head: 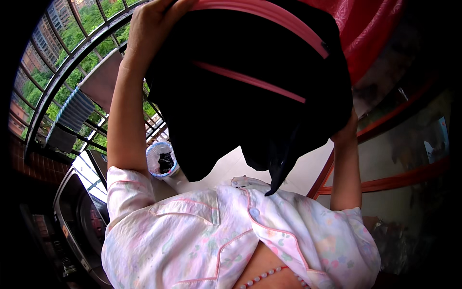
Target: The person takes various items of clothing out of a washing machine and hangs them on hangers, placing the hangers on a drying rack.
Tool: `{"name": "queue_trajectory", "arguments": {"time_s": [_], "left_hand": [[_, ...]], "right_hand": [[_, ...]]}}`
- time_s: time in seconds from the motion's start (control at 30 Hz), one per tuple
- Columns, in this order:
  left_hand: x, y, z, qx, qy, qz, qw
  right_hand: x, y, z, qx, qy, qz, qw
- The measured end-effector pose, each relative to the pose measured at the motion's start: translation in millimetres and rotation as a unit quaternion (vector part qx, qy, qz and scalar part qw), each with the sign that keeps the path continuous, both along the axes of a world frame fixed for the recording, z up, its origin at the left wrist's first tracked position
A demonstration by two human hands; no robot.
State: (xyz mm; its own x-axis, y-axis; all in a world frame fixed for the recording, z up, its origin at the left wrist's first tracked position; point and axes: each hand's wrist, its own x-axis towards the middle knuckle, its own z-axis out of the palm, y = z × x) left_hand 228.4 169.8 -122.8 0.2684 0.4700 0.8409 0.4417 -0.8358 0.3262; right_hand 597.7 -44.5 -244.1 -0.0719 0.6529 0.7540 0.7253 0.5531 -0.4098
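A black cloth garment (223, 119) hangs spread out in front of my chest, its folds too dark to make out. Across its upper part runs a pink plastic hanger (267, 12), with a thinner pink bar (252, 82) lower down, partly covered by the cloth. At the upper left, my left hand (151, 27) grips the hanger's end and the cloth beside it; some fingers pass out of the picture. My right hand (346, 128) is at the garment's right edge, mostly hidden behind the cloth.
Left, a window grille (72, 54) carries a striped towel (75, 108) and a pinkish cloth (103, 81). Below stand a bin (151, 153) with a liner and a front-loading washing machine (77, 206). Right are a red curtain (364, 32) and a wood-framed glass door (393, 182).
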Motion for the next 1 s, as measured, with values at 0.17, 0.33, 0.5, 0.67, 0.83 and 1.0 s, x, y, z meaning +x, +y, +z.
{"name": "queue_trajectory", "arguments": {"time_s": [0.17,0.33,0.5,0.67,0.83,1.0], "left_hand": [[-14.9,-12.9,4.6,0.068,0.132,0.019,0.989],[-12.2,-27.2,-11.7,0.026,0.180,0.022,0.983],[0.0,-36.1,-27.5,0.001,0.157,0.096,0.983],[8.0,-50.5,-29.4,-0.054,0.010,-0.018,0.998],[20.9,-65.5,-26.2,-0.015,0.028,-0.083,0.996],[23.7,-60.8,-22.0,0.012,0.038,-0.116,0.992]], "right_hand": [[-2.4,-1.4,33.3,-0.151,0.328,0.177,0.916],[-6.9,-2.4,54.7,-0.092,0.269,0.046,0.958],[-20.6,-8.2,55.1,0.139,0.026,-0.246,0.959],[-24.9,-11.5,43.2,0.162,-0.067,-0.292,0.940],[-18.3,-16.9,40.8,0.033,0.028,-0.158,0.986],[-8.3,-23.6,57.3,0.024,-0.089,-0.121,0.988]]}}
